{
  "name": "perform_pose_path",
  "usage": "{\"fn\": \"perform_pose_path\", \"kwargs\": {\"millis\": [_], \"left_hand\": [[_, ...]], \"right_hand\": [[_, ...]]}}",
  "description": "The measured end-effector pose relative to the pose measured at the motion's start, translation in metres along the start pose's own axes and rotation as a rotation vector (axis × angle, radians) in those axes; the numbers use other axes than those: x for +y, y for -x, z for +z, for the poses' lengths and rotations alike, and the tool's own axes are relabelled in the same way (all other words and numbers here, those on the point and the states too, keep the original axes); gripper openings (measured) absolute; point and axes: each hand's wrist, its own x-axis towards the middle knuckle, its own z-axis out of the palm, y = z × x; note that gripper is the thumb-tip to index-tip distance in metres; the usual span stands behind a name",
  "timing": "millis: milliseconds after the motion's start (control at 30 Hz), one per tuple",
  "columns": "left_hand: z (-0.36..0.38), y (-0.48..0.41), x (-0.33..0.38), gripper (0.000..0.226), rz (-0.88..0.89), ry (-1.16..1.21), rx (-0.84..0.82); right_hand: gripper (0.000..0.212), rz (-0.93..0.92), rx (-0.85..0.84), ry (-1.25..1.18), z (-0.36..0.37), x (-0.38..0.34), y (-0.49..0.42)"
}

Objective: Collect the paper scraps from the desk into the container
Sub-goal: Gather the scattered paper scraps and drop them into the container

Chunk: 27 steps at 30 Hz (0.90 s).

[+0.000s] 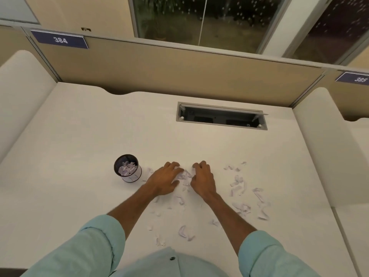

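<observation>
Several torn white paper scraps (242, 206) lie scattered over the white desk (79, 140), most of them right of centre and near the front. A small dark mesh container (127, 168) stands left of my hands with crumpled scraps inside. My left hand (164, 179) and my right hand (202, 177) lie side by side on the desk, fingers curled around a small heap of scraps (186, 176) between them. The left hand is just right of the container, apart from it.
An open cable hatch (221, 117) is sunk into the desk behind my hands. A tan partition (179, 72) closes the back, and white side panels (323, 146) flank the desk. Number plates 384 and 385 hang on the partition.
</observation>
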Motion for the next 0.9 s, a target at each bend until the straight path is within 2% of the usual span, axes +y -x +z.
{"fn": "perform_pose_path", "kwargs": {"millis": [167,333,467,600,700,800,900], "left_hand": [[0.004,0.01,0.007,0.053,0.04,-0.048,0.031],[0.003,0.012,0.014,0.082,0.007,-0.052,0.045],[0.004,0.009,0.02,0.095,0.021,-0.066,-0.023],[0.009,0.004,0.028,0.096,0.022,-0.073,-0.037],[0.009,0.002,0.03,0.093,0.018,-0.079,-0.045],[0.008,0.001,0.03,0.09,0.021,-0.059,-0.057],[0.007,0.0,0.03,0.077,-0.01,0.031,-0.062]], "right_hand": [[0.028,-0.136,-0.07,-0.036,-0.007,0.005,0.009],[0.028,-0.018,0.048,-0.011,-0.023,0.026,0.017],[0.061,0.106,-0.005,0.131,-0.026,0.046,0.027],[0.088,0.178,-0.043,0.1,-0.017,0.058,0.038],[0.095,0.119,-0.115,-0.018,-0.012,0.059,0.04],[0.1,0.013,-0.197,-0.035,-0.01,0.052,0.037],[0.102,-0.027,-0.238,-0.068,-0.008,0.041,0.03]]}}
